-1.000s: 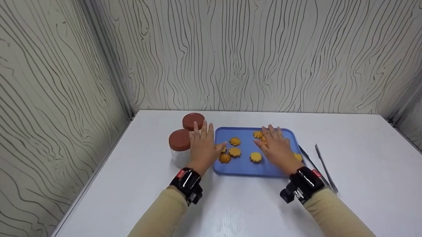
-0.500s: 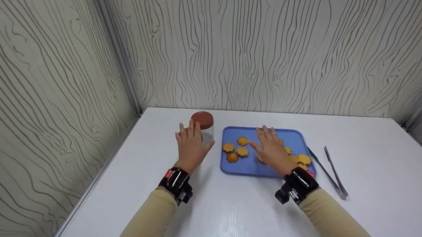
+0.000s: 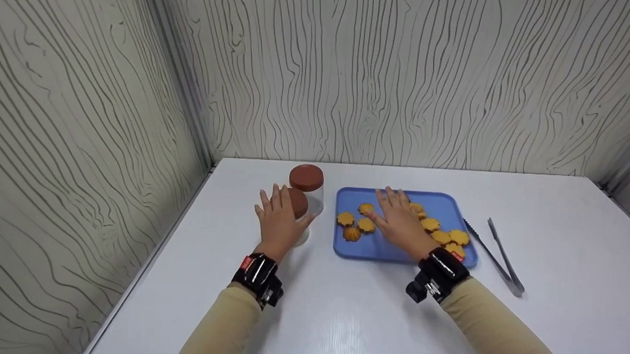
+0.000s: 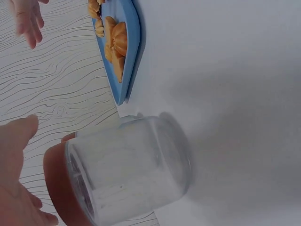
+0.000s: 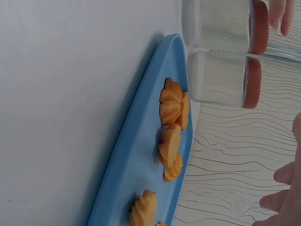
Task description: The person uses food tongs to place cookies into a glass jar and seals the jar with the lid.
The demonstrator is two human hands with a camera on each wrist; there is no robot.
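My left hand (image 3: 280, 228) is held with fingers spread just over the nearer jar (image 4: 127, 174), a see-through jar with a reddish-brown lid (image 3: 298, 202). In the left wrist view, its fingers lie close beside that lid. A matching jar (image 3: 306, 178) stands right behind. Above the blue tray (image 3: 370, 251) hovers my right hand (image 3: 400, 226), fingers straight, holding nothing. Several golden, flower-shaped cookies (image 3: 351, 234) lie on the tray, grouped at its left and right. The right hand hides part of the tray's middle.
Metal tongs (image 3: 517, 289) lie spread on the white table (image 3: 341, 317), right of the tray. A wood-grain patterned wall (image 3: 385, 80) rises behind the table's back edge, and another (image 3: 83, 153) stands on the left.
The head view has shifted, so the scene sits farther right. My left hand has moved left, off the tray's edge to over the nearer jar. My right hand has drifted left over the tray.
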